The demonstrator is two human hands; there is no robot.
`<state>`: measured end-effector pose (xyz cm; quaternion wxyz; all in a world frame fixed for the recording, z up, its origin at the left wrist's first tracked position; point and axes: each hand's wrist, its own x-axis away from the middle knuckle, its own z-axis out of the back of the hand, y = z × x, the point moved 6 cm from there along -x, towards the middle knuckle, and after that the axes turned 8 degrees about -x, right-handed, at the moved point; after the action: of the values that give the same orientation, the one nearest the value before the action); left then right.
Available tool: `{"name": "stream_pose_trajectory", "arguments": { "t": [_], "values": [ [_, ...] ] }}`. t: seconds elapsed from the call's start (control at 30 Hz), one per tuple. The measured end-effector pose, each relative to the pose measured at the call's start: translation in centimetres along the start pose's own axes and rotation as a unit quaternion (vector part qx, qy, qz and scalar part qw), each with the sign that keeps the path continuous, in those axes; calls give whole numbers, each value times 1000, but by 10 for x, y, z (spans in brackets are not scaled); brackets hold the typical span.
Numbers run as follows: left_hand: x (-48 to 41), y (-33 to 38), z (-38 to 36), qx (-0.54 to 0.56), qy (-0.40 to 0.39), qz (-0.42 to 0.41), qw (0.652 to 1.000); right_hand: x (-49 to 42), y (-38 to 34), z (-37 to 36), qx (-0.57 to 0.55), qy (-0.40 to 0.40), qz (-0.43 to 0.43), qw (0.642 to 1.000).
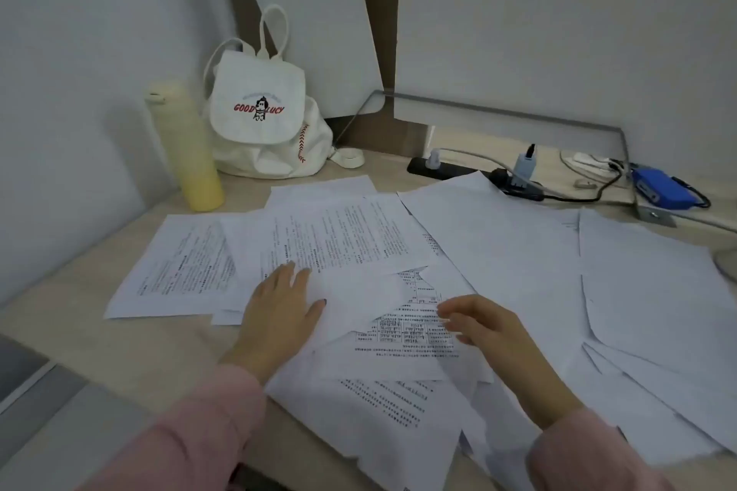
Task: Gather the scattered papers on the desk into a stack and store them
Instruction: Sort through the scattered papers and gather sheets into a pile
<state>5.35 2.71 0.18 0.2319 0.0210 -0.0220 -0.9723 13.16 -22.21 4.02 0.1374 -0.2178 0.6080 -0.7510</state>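
Observation:
Several white papers (498,235), some printed and some blank, lie scattered and overlapping across the light wooden desk (79,291). My left hand (279,311) rests flat on the papers left of centre, fingers straight and slipped partly under a blank sheet (359,299). My right hand (490,335) hovers just over a printed sheet (406,335) near the middle, blurred, with fingers loosely extended and nothing in it. Both arms wear pink sleeves.
A white drawstring backpack (263,116) leans in the back left corner beside a tall yellow bottle (191,147). A black power strip (442,167) with plugs and cables and a blue device (662,187) sit along the back right.

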Motion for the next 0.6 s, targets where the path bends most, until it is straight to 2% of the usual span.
{"name": "stream_pose_trajectory", "arguments": {
  "t": [0.1,0.2,0.27,0.33,0.4,0.47,0.6],
  "values": [
    [-20,5,-3,-11,7,-19,1000,-24,-5,3,80,7,50,995],
    [-33,19,-7,-27,10,-48,998,-51,-3,13,196,24,66,978],
    [-38,29,-6,-73,21,-73,994,-66,1,26,318,55,74,944],
    [-42,41,5,-90,77,-118,986,-75,10,38,412,72,76,905],
    [-41,49,9,-122,88,-157,976,-79,22,43,461,76,63,882],
    [-44,51,7,-146,72,-158,974,-78,28,44,494,87,70,862],
    [-43,50,19,-175,104,-144,968,-86,32,45,582,74,78,806]
  ]
}}
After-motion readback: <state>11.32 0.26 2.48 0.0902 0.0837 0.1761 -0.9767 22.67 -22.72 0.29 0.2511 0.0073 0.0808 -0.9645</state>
